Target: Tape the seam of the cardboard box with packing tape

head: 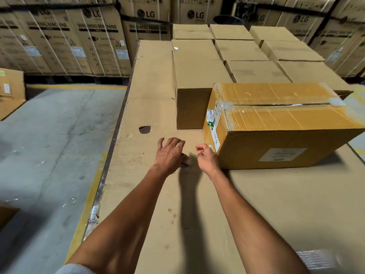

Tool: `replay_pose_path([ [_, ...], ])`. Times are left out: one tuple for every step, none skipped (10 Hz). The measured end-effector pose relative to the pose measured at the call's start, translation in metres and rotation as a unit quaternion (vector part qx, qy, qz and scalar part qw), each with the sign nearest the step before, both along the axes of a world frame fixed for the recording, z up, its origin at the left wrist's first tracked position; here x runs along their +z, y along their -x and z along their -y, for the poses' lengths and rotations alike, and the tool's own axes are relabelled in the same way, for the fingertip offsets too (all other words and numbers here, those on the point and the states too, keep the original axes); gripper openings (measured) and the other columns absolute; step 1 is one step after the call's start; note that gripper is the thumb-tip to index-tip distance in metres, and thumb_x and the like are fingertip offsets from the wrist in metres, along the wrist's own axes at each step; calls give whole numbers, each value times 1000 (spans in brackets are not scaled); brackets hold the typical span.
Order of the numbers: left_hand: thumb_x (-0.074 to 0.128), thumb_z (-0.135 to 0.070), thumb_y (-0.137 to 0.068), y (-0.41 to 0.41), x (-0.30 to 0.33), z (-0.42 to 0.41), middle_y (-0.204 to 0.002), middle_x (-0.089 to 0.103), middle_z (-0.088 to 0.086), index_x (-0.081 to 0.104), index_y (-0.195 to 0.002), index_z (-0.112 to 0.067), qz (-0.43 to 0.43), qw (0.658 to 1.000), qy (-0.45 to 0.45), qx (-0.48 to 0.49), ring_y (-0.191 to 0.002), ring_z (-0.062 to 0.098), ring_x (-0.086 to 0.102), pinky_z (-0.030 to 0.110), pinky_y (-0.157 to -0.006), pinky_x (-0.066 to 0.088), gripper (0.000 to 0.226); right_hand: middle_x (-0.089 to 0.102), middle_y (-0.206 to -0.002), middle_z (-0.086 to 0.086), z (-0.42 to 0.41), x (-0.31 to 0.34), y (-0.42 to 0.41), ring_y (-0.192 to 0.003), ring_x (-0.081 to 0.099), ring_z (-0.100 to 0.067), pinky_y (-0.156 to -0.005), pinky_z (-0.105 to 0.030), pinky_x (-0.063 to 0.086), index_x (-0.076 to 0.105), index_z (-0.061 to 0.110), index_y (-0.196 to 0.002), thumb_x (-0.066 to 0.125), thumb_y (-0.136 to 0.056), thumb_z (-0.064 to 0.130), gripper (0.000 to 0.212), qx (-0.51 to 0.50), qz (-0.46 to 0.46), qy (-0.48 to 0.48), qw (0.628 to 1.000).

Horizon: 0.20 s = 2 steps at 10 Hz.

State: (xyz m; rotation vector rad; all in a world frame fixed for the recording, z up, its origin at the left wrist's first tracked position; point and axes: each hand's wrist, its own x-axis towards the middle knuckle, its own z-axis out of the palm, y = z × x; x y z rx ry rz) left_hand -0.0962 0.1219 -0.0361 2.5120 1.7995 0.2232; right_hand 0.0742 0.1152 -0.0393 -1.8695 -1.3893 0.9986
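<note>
Left hand: the left hand [169, 154] lies palm down on the worktop [150, 80], fingers spread and curved over a small dark-blue object [184, 165] that peeks out at its right edge; it seems to be closing on it, but whether it has a grip I cannot tell.
Right hand: the right hand [206, 157] hovers just beside the left, fingers loosely curled and thumb near forefinger, holding nothing that shows.
Object under the left hand: mostly hidden (it could be part of a tape dispenser or a cutter, too little shows to say).
Box to be taped: the cardboard box [276, 125] lies on the worktop towards its right edge, its near-left corner touching or just beside the right hand.
Seam: the seam [280, 105] runs along the top of the box as a dark open gap, with old clear tape scraps [227, 104] at both ends and no fresh strip over it.
Surroundings: plain brown cartons [197, 62] stand behind the box towards the far edge; a torn hole [144, 129] marks the cardboard-covered worktop beyond the left hand.
Step in hand: by my judgement, fetching the tool, so taping has not begun.
Next move: likely needs a firm hold on the tool, then a start at the near end of the seam with the flaps pressed shut.
</note>
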Motion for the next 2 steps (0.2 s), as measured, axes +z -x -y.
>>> replay_pose_path([
  [59, -50, -105, -20, 24, 12, -147, 60, 3, 53, -149, -19, 37, 998, -58, 1, -142, 26, 50, 54, -122, 24, 54, 73, -128, -4, 18, 32, -9, -121, 65, -23, -108, -29, 47, 69, 15, -125, 49, -104, 1, 32, 26, 38, -88, 995],
  [50, -50, -110, -49, 49, 27, -141, 64, 4, 55, -146, -20, 80, 991, -110, 9, -134, 28, 56, 52, -118, 32, 47, 75, -117, -4, 43, 72, -31, -104, 63, -14, -94, -8, 43, 73, 11, -116, 50, -104, 0, 28, 18, 74, -191, 979],
])
